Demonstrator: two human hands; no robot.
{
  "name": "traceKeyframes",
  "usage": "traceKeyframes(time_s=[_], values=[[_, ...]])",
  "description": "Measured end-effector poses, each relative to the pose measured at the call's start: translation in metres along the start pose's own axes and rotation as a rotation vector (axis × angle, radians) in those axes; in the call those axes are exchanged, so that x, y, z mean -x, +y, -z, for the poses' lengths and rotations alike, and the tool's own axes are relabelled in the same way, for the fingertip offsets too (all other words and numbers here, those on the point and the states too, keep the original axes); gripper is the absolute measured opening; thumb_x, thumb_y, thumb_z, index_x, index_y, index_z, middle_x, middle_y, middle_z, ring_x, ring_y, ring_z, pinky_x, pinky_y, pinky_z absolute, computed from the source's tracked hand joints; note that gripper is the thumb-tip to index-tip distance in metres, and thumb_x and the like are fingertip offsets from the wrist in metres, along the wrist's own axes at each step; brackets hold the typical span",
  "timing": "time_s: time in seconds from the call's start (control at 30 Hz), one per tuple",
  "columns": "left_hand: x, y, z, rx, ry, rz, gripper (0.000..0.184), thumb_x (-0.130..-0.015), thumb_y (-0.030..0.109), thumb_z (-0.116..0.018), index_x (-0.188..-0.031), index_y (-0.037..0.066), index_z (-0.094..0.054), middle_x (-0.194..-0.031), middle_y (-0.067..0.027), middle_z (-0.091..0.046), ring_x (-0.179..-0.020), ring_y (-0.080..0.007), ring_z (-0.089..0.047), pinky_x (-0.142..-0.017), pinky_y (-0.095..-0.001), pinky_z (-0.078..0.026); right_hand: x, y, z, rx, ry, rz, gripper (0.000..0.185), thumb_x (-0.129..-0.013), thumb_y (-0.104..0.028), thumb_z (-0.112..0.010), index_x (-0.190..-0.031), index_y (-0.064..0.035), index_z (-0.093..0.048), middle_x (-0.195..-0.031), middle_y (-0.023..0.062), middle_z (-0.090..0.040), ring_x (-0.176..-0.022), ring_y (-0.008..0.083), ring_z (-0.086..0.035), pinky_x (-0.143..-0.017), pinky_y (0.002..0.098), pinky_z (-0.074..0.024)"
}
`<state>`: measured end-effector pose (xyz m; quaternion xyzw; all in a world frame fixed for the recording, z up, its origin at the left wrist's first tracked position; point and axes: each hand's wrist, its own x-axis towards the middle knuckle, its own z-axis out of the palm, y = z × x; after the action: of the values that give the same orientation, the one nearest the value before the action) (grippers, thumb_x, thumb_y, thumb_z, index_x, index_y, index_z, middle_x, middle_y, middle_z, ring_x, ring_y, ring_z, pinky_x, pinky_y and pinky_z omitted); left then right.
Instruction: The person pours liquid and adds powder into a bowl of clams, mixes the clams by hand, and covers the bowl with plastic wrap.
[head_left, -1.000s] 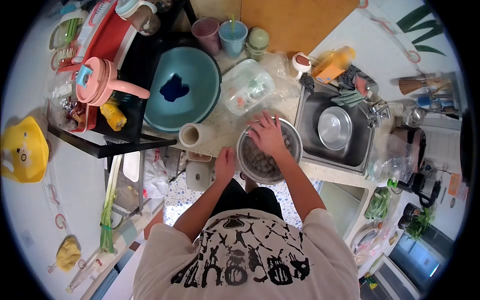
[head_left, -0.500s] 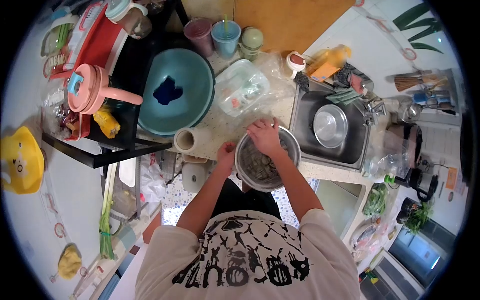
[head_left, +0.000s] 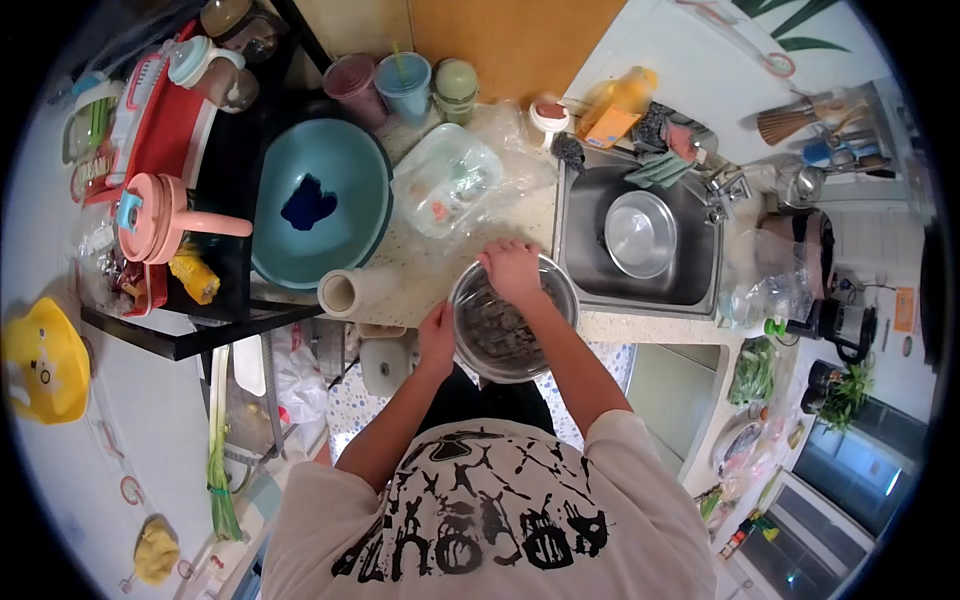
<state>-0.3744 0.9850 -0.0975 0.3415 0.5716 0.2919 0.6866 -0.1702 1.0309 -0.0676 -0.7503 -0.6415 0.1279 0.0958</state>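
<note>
A round metal bowl (head_left: 571, 303) is at the counter's front edge, just ahead of my body. Greyish pieces, possibly shrimp, lie in a heap (head_left: 497, 328) inside it; their exact kind is hard to make out. My left hand (head_left: 436, 336) closes on the bowl's left rim, with its fingertips partly hidden. Across the bowl's far side reaches my right hand (head_left: 512, 272), its fingers bent over the far rim and its wrist above the contents.
To the right, a steel sink (head_left: 570, 240) holds a metal basin (head_left: 641, 234). A large teal basin (head_left: 380, 200), a paper roll (head_left: 342, 292) and a clear plastic container (head_left: 450, 180) stand left and beyond. A black rack (head_left: 215, 335) juts out at left.
My left hand has come up against the bowl's left rim. The fingers of my right hand, spread before, now bend together over the far rim. The whole view has shifted slightly.
</note>
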Motion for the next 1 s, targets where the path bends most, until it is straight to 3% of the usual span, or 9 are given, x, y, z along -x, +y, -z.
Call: traceKeyframes(time_s=[0.07,0.17,0.27,0.33,0.4,0.5,0.7,0.93,1.0], values=[[0.002,0.004,-0.005,-0.033,0.036,-0.036,0.037,-0.108,0.025,-0.051,-0.128,-0.004,-0.063,-0.121,-0.0085,-0.067,-0.106,-0.0155,-0.061,-0.096,-0.0297,-0.047,-0.001,0.001,0.005,-0.043,-0.058,-0.024,0.030,-0.099,-0.038,-0.056,-0.110,-0.0120,-0.065,-0.103,0.0084,-0.070,-0.097,0.0327,-0.065,-0.088,0.0511,-0.0421],[0.004,0.000,-0.009,-0.037,0.099,-0.098,0.037,-0.107,0.025,-0.052,-0.128,-0.003,-0.063,-0.117,-0.0085,-0.068,-0.105,-0.0149,-0.061,-0.094,-0.0294,-0.048,0.006,0.019,0.020,-0.523,0.070,-0.072,0.034,-0.100,-0.033,-0.055,-0.123,-0.0088,-0.061,-0.111,0.0150,-0.069,-0.104,0.0371,-0.064,-0.095,0.0481,-0.0441],[0.001,0.001,-0.003,-0.150,0.053,-0.040,0.037,-0.106,0.026,-0.054,-0.127,-0.003,-0.063,-0.111,-0.0081,-0.069,-0.100,-0.0143,-0.061,-0.092,-0.0292,-0.048,0.048,0.050,0.050,-0.418,0.255,-0.135,0.038,-0.101,-0.031,-0.055,-0.130,-0.0065,-0.060,-0.116,0.0203,-0.067,-0.112,0.0390,-0.062,-0.101,0.0453,-0.0445],[0.002,0.007,-0.004,-0.166,0.066,0.039,0.037,-0.105,0.026,-0.056,-0.125,-0.004,-0.064,-0.108,-0.0075,-0.070,-0.098,-0.0140,-0.062,-0.089,-0.0292,-0.049,0.093,0.077,0.038,-0.595,0.353,-0.353,0.039,-0.103,-0.032,-0.053,-0.131,-0.0052,-0.060,-0.123,0.0199,-0.066,-0.117,0.0382,-0.060,-0.104,0.0450,-0.0441],[0.001,0.006,-0.002,-0.212,0.082,0.021,0.036,-0.105,0.026,-0.056,-0.122,-0.004,-0.065,-0.107,-0.0077,-0.070,-0.096,-0.0135,-0.062,-0.088,-0.0292,-0.049,0.141,0.115,-0.003,-0.953,0.288,-0.590,0.044,-0.106,-0.035,-0.048,-0.131,-0.0008,-0.059,-0.129,0.0202,-0.063,-0.122,0.0343,-0.059,-0.107,0.0419,-0.0416],[-0.002,0.010,-0.004,-0.195,0.091,0.007,0.036,-0.104,0.028,-0.059,-0.118,-0.004,-0.068,-0.102,-0.0086,-0.071,-0.091,-0.0134,-0.063,-0.084,-0.0288,-0.050,0.186,0.106,-0.034,-1.275,0.261,-0.729,0.045,-0.109,-0.035,-0.046,-0.134,0.0010,-0.058,-0.127,0.0091,-0.064,-0.116,0.0166,-0.059,-0.102,0.0322,-0.0453],[-0.015,0.002,0.007,-0.202,0.081,-0.018,0.037,-0.103,0.030,-0.061,-0.111,-0.004,-0.071,-0.093,-0.0061,-0.071,-0.083,-0.0111,-0.060,-0.077,-0.0276,-0.049,0.176,0.061,-0.036,-1.820,0.379,-0.750,0.049,-0.110,-0.039,-0.043,-0.138,-0.0001,-0.053,-0.129,0.0104,-0.063,-0.116,0.0191,-0.060,-0.101,0.0349,-0.0490],[-0.027,0.011,0.004,-0.208,0.117,-0.058,0.036,-0.101,0.031,-0.064,-0.107,-0.004,-0.072,-0.089,-0.0039,-0.069,-0.080,-0.0107,-0.059,-0.074,-0.0276,-0.049,0.140,0.073,-0.036,-1.519,0.407,-0.887,0.051,-0.107,-0.041,-0.046,-0.138,-0.0007,-0.052,-0.138,0.0110,-0.057,-0.129,0.0212,-0.051,-0.109,0.0377,-0.0420],[-0.034,0.004,0.006,-0.147,0.115,-0.091,0.036,-0.101,0.031,-0.064,-0.107,-0.004,-0.072,-0.090,-0.0036,-0.069,-0.080,-0.0109,-0.059,-0.073,-0.0276,-0.049,0.128,0.081,-0.025,-1.620,0.339,-0.756,0.052,-0.106,-0.040,-0.047,-0.142,-0.0022,-0.050,-0.140,0.0112,-0.055,-0.132,0.0223,-0.048,-0.111,0.0380,-0.0405]])
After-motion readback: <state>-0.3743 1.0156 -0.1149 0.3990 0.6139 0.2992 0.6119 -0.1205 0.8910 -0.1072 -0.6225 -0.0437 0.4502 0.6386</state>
